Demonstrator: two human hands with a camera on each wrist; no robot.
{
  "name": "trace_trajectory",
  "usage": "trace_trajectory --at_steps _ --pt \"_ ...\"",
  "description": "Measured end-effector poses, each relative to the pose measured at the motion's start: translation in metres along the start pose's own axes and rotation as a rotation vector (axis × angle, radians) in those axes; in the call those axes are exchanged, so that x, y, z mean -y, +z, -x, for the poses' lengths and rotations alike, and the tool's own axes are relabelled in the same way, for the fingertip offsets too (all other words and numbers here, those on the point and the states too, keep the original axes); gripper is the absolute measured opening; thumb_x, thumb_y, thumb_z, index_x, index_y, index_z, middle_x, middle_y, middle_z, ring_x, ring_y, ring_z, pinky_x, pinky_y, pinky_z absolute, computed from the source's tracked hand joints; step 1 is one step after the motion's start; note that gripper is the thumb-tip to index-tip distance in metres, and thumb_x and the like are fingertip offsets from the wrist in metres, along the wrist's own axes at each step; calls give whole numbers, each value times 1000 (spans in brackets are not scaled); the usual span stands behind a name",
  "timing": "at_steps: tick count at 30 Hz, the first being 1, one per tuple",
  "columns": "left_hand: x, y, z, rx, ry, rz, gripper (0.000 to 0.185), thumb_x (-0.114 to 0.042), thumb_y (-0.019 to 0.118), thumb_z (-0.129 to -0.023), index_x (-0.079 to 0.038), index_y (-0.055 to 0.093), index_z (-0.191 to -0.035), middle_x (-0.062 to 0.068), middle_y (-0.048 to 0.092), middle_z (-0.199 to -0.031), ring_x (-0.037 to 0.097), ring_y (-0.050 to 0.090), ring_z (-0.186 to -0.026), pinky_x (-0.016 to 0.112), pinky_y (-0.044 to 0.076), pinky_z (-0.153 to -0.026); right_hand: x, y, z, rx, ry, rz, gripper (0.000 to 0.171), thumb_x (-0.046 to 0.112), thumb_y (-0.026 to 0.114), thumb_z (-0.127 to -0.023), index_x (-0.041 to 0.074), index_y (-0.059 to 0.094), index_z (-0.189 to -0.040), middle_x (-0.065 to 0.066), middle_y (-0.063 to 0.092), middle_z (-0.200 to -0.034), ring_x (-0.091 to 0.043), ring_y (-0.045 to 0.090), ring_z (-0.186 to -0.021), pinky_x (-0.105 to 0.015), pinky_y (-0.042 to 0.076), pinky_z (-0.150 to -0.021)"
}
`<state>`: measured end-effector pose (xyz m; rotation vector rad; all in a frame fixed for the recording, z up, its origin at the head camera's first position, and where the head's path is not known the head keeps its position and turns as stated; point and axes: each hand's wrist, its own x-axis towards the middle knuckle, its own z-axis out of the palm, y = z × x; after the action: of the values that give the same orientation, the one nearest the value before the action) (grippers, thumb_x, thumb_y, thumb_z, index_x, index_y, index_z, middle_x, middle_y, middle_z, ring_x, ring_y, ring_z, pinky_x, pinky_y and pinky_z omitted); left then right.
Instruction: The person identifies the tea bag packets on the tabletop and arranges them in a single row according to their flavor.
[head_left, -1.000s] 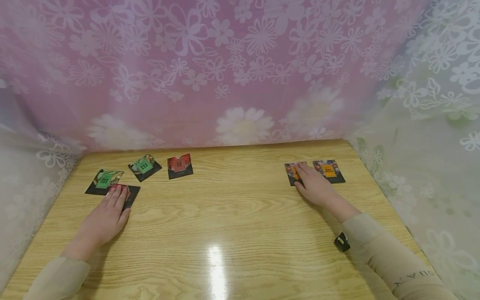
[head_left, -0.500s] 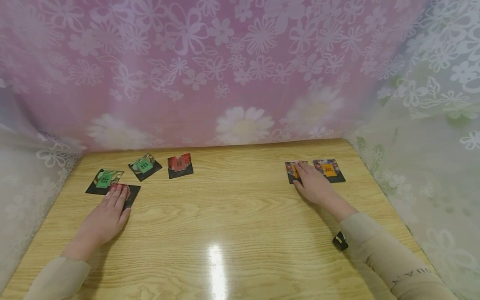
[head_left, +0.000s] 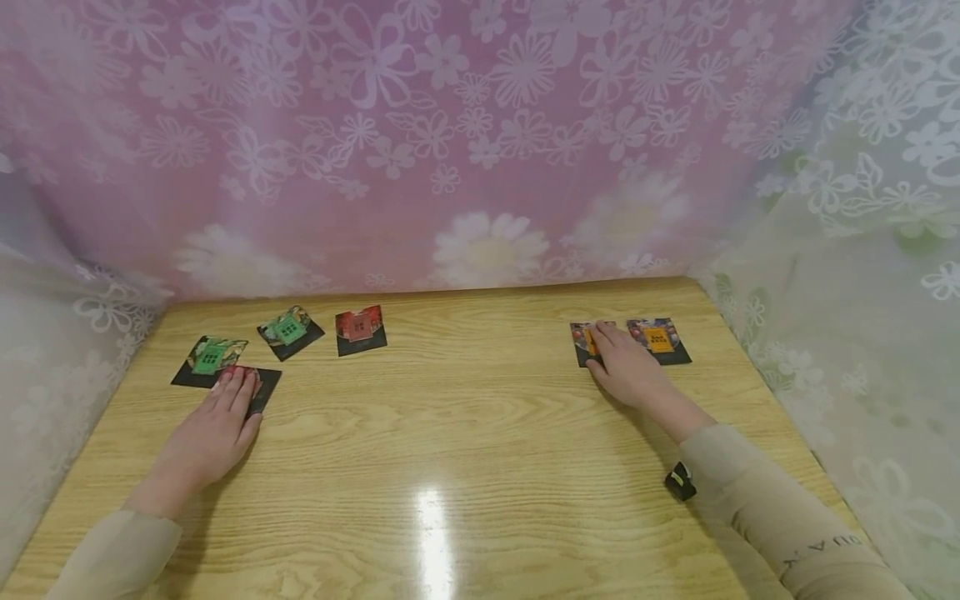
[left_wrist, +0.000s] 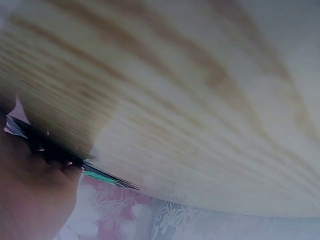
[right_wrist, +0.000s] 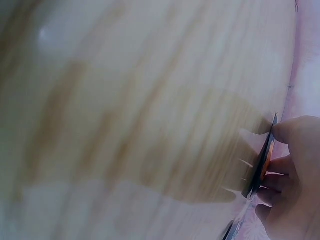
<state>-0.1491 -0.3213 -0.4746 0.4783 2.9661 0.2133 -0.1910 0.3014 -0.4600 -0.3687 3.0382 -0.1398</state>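
Observation:
My left hand [head_left: 206, 437] rests with straight fingers on a red and black packet [head_left: 264, 390], which overlaps the corner of a green-labelled packet [head_left: 210, 358]. Its fingers cover most of the red print. On the right side of the table, my right hand [head_left: 630, 367] lies flat over an orange-labelled packet [head_left: 582, 354], partly hiding its label. Beside it sits a second orange-labelled packet [head_left: 657, 342]. The right wrist view shows the fingertips [right_wrist: 281, 132] touching the dark packet [right_wrist: 260, 167]. In the left wrist view the left hand [left_wrist: 37, 195] touches a dark packet edge.
Another green-labelled packet [head_left: 289, 332] and a red packet [head_left: 361, 330] lie near the back left of the wooden table [head_left: 480, 417]. A flowered pink curtain [head_left: 450, 167] hangs behind the table. A small black object [head_left: 681, 482] shows at the right sleeve.
Over the last second the right hand and the packet under it shift very slightly. The left hand stays on its packet.

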Motion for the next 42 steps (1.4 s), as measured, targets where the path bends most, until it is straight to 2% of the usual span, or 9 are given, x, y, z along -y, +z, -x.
trace_trajectory --at_steps 10,18,26,36,42 --pt "5 2 3 -7 -4 -7 69 -29 39 -116 18 19 -162 43 16 -168 57 16 -159 63 15 -134 4 0 -4 0 -16 -6 65 26 53 -113 -9 31 -163 -32 29 -170 -50 30 -158 -65 30 -129" --pt "6 1 4 6 -16 2 69 -30 39 -116 17 18 -162 43 15 -168 57 15 -159 63 14 -134 22 0 -17 -57 -101 5 65 27 55 -112 -9 35 -162 -30 32 -169 -48 34 -157 -63 30 -130" --pt "6 1 2 13 -25 -3 70 -30 40 -116 17 18 -162 43 15 -168 57 16 -159 64 17 -133 68 -1 -41 -65 -203 -2 64 29 55 -111 -7 37 -161 -28 35 -169 -44 34 -159 -57 29 -133" --pt "3 1 0 -2 -24 -27 69 -29 43 -114 17 22 -161 43 18 -168 58 20 -157 66 24 -130 136 4 -79 -8 -355 28 66 32 49 -113 -3 31 -165 -22 31 -173 -35 30 -163 -49 23 -137" --pt "2 0 -2 -18 -19 -40 68 -28 45 -114 18 24 -161 42 20 -167 58 23 -156 67 26 -129 176 5 -101 8 -414 44 65 32 47 -114 -2 30 -166 -19 30 -174 -32 28 -164 -47 21 -137"
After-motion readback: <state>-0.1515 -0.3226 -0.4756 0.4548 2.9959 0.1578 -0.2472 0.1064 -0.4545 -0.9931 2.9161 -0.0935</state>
